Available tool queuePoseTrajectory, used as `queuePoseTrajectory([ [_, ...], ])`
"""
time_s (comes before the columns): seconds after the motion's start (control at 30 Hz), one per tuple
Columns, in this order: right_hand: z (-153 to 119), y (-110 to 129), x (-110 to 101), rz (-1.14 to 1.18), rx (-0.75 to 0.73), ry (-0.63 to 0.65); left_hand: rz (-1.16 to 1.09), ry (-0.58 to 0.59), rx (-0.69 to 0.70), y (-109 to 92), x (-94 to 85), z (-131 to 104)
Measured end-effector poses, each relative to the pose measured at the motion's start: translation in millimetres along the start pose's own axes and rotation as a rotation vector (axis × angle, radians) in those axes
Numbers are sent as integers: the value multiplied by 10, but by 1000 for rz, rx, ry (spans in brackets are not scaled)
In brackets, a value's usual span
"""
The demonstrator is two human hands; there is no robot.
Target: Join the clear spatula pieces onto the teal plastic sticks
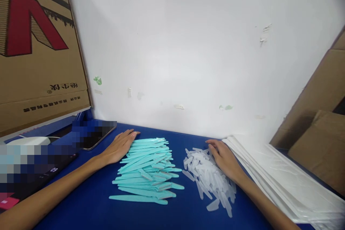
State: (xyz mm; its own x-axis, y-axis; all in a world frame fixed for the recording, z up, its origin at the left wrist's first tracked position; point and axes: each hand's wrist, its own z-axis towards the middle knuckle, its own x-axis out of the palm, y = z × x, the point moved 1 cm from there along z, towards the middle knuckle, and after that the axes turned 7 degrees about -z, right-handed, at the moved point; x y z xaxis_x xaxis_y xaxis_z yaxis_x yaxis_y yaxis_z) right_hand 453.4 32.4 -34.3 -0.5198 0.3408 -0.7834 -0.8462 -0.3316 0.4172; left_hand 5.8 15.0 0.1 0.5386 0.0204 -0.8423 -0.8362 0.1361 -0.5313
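A pile of teal eyebrow razors (pixel 148 169) lies on the blue table, most with their long handles pointing left. My left hand (pixel 122 145) rests palm down at the pile's upper left edge, fingers stretched out and holding nothing. To the right is a heap of small translucent white plastic blade covers (pixel 207 172). My right hand (pixel 221 155) lies along the upper right side of that heap, fingers loosely extended, partly hiding some covers. Nothing shows in its grasp, though its underside is hidden.
A phone (pixel 101 136) lies at the back left, near a dark device (pixel 54 169) with a lit display. White plastic sheets or bags (pixel 275 176) are stacked at right. Cardboard boxes (pixel 43 68) stand on both sides, and a white wall (pixel 178 50) closes the back.
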Motion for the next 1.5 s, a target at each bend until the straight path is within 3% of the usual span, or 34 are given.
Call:
queuePoseTrajectory([
  [1.5,-5,79,-57,-8,-6,14,9,-36,36,89,63,34],
])
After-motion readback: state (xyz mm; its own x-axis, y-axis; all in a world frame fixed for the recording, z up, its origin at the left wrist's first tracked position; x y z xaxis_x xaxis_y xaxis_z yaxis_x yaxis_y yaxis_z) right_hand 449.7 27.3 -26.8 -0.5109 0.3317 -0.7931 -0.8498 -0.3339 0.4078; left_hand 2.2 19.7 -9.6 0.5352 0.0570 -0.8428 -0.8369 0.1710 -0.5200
